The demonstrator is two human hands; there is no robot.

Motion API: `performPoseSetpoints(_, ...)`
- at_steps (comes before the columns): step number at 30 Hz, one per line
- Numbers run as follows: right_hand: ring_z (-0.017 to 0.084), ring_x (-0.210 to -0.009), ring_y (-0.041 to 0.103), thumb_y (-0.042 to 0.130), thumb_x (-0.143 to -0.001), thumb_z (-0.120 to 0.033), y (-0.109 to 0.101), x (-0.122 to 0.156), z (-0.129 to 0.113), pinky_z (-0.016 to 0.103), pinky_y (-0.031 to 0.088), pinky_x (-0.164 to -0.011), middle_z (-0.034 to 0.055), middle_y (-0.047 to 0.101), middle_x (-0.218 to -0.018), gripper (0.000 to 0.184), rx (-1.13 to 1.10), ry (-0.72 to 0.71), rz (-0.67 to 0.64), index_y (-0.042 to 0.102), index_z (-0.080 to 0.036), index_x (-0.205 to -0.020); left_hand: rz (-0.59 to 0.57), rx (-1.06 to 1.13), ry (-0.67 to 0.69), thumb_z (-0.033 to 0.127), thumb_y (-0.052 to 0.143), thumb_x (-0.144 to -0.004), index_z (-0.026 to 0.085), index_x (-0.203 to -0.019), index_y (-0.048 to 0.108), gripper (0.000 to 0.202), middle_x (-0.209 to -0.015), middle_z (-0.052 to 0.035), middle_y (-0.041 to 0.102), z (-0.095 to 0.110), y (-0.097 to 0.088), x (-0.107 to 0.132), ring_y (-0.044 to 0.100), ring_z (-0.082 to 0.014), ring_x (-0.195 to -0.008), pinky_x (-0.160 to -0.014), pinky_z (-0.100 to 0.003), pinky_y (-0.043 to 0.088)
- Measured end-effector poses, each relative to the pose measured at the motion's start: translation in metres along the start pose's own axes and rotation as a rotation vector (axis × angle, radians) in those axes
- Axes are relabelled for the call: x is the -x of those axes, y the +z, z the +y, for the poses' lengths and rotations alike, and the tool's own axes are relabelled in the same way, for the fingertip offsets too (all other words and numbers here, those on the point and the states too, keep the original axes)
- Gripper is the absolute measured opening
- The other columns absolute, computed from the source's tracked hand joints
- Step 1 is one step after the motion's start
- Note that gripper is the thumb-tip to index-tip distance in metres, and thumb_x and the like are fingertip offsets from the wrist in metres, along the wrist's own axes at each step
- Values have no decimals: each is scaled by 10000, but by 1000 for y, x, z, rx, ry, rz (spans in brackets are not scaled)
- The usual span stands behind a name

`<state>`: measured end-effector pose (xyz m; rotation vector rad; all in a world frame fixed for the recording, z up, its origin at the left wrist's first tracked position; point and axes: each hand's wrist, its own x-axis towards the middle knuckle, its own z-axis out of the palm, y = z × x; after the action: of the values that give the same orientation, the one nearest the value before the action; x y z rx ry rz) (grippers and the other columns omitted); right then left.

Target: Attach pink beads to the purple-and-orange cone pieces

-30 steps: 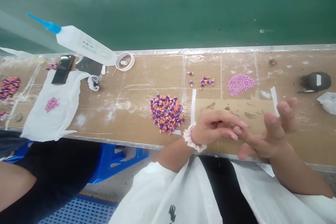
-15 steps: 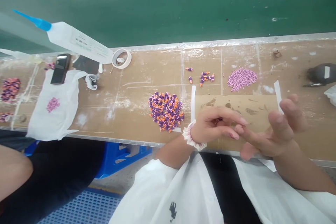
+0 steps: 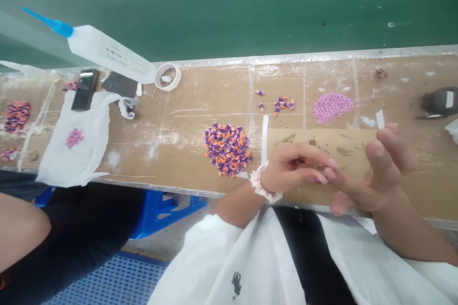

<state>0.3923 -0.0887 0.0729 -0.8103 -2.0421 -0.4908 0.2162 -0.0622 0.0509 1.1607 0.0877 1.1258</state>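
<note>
My left hand (image 3: 296,167), with a white scrunchie on the wrist, is curled, its fingertips pinching at the index finger of my right hand (image 3: 372,171). My right hand is held up with its fingers spread and nothing in it. Whether the left fingertips hold anything is too small to see. Both hands hover over a taped cardboard sheet (image 3: 322,145) at the near edge of the worktable (image 3: 186,119). A pile of purple and orange pieces (image 3: 228,149) lies just left of my left hand.
A pink bead pile (image 3: 332,106) and a few loose purple pieces (image 3: 279,103) lie farther back. A glue bottle with a blue tip (image 3: 107,52), a tape roll (image 3: 168,76), a white cloth (image 3: 80,140), a phone (image 3: 85,96) and another person's arm (image 3: 21,228) are on the left. A dark object (image 3: 438,102) sits at right.
The view has shifted slightly. My hands stay together, the left fingertips still working at the right index finger; the right fingers have lowered a little.
</note>
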Motion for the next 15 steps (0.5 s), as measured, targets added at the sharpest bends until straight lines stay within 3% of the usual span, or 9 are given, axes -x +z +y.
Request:
performPoseSetpoints(3,265,-1445,340,249,-945,-664,0,2,0,477,349,-1174,-7,376,-1552,570,-15,13,-6,543,-400,-1355,27,17,9,208,704,-825,210,-1024,683,200,-668,29,617,-2,2,0,504,-39,-535,-512,-171,390)
performPoseSetpoints(9,256,-1445,336,228,-963,-629,1,0,-2,471,371,-1153,-22,367,-1551,536,-44,40,-35,528,-426,-1357,55,18,-22,242,716,-815,192,-954,657,159,-696,21,618,-3,4,0,545,-50,-575,-523,-169,397)
performPoseSetpoints(15,277,-1402,399,161,-968,-610,-1,0,-5,485,463,-1050,-13,327,-1586,586,-178,185,-47,482,-402,-1411,65,-129,-57,379,723,-812,200,-1016,663,278,-519,88,391,2,6,1,303,-21,-437,-440,-176,263)
